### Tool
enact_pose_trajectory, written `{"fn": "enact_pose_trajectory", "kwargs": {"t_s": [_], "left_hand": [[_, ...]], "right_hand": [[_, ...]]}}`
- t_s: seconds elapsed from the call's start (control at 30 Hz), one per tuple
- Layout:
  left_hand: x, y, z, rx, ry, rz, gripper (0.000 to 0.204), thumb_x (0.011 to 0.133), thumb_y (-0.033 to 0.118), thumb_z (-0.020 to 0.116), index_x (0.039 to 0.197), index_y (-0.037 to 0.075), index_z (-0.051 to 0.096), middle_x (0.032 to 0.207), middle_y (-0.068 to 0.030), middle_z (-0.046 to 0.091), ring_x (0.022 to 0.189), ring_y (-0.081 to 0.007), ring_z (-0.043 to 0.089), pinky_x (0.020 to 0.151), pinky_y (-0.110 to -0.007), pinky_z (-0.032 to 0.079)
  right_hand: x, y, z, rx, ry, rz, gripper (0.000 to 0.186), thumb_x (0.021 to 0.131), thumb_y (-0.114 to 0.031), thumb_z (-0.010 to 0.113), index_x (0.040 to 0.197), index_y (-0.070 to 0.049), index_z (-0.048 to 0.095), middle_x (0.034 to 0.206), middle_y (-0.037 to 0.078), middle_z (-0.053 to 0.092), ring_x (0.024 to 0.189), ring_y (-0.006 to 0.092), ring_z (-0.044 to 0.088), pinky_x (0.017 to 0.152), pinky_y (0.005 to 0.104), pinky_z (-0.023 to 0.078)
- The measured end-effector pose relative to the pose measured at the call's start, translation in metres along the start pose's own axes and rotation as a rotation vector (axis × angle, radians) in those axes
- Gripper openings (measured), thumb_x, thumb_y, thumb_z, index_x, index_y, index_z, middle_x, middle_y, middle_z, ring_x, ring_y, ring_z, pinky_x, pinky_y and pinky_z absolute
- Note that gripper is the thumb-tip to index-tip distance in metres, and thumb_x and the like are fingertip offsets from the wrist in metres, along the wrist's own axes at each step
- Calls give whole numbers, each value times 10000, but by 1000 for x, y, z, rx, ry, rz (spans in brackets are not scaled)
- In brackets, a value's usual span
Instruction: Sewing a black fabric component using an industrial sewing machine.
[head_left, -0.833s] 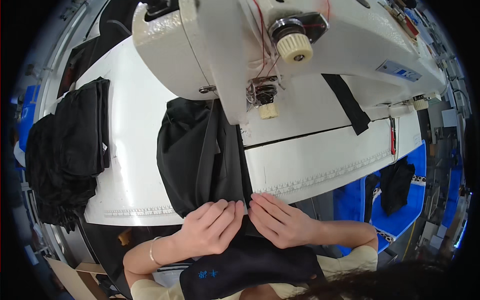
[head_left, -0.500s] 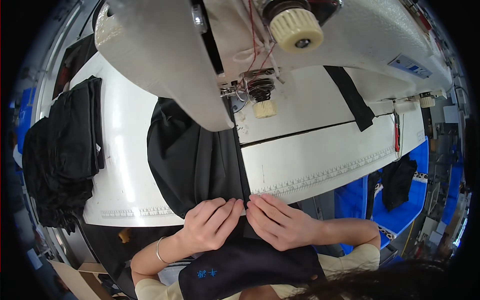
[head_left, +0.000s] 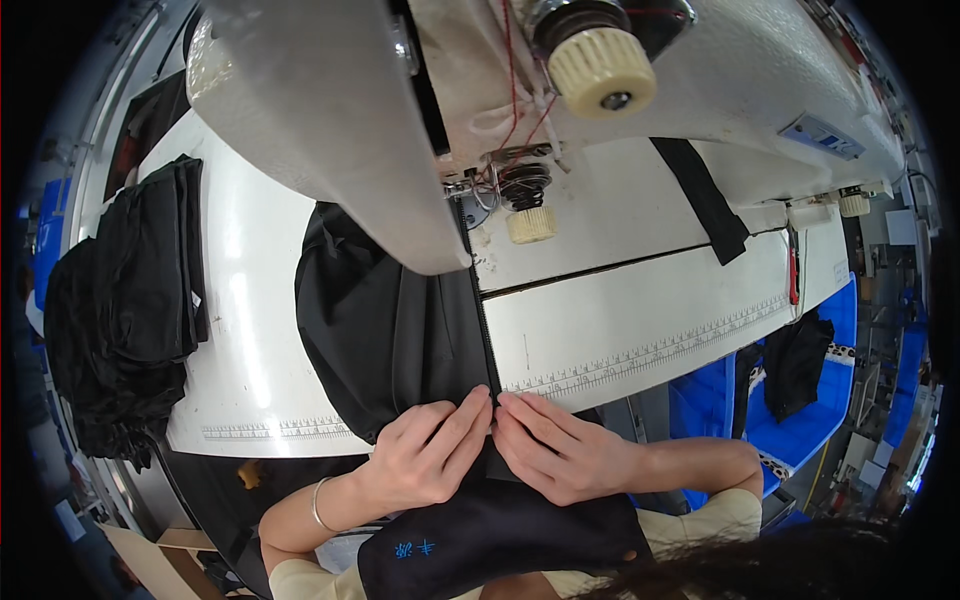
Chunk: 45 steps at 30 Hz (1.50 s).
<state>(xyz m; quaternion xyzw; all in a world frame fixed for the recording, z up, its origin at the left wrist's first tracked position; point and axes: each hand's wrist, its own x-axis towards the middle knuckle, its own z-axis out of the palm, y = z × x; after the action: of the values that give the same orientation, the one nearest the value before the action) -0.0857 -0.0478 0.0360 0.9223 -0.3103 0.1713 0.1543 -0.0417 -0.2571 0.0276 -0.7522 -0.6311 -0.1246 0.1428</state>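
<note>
A black fabric piece [head_left: 385,340] lies on the white sewing machine table [head_left: 590,345], with a zipper [head_left: 484,325] along its right edge. The zipper runs from under the sewing machine head [head_left: 330,110] toward me. At the table's front edge my left hand [head_left: 425,450] pinches the near end of that fabric and zipper edge. My right hand [head_left: 560,445] pinches the same edge just beside it, fingertips nearly touching the left ones. The needle area is partly hidden behind the machine head.
A pile of folded black fabric [head_left: 130,310] sits at the left. A black strip [head_left: 700,200] and a red-handled tool [head_left: 794,270] lie at the right. Below the right edge is a blue bin [head_left: 800,430] with black cloth in it. Ruler markings [head_left: 650,345] line the front edge.
My left fingertips have shifted slightly up along the zipper edge, the index finger now straighter. The right hand stays almost in place. The view has tilted a little.
</note>
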Motion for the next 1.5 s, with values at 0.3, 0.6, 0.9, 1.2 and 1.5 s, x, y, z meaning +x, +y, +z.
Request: {"fn": "enact_pose_trajectory", "kwargs": {"t_s": [0.3, 0.6, 0.9, 1.2, 1.5], "left_hand": [[-1, -1, 0, -12, -8, 17, 426, 520, 68, 549, 912, -59, 659, 1035, -152, 633, 691, -187, 553, 592, -253, 472], [2, -2, 1, -40, -27, -15, 400, 544, 65, 564, 915, -56, 656, 1061, -162, 624, 701, -188, 557, 596, -247, 481], [26, -48, 2, -105, -62, -45, 456, 570, 49, 569, 1013, -38, 636, 1108, -159, 614, 839, -233, 610, 684, -331, 513], [43, -102, 10, -246, -270, -137, 372, 703, 23, 568, 1071, -6, 614, 1065, -178, 611, 978, -339, 601, 876, -399, 479], [41, -117, 3, -224, -154, -175, 310, 684, 66, 637, 991, 29, 636, 947, -165, 628, 878, -357, 593, 785, -447, 469]], "right_hand": [[-1, 1, 0, 10, -11, -18, 308, 768, -151, 531, 981, 57, 609, 1062, 176, 573, 1064, 344, 558, 959, 428, 464], [3, 2, -5, 53, -27, -7, 270, 743, -100, 551, 957, 48, 625, 1015, 168, 585, 1045, 337, 580, 941, 422, 475], [26, 51, 5, -120, -43, -74, 314, 750, -161, 536, 970, 50, 611, 1055, 170, 575, 1061, 325, 559, 980, 426, 431], [50, 98, 33, 397, 12, 221, 202, 757, -169, 610, 932, -69, 627, 995, 70, 604, 946, 242, 590, 811, 381, 498], [44, 115, 31, 37, -130, -12, 244, 655, -140, 599, 887, -76, 640, 922, 34, 622, 793, 168, 618, 613, 280, 535]]}}
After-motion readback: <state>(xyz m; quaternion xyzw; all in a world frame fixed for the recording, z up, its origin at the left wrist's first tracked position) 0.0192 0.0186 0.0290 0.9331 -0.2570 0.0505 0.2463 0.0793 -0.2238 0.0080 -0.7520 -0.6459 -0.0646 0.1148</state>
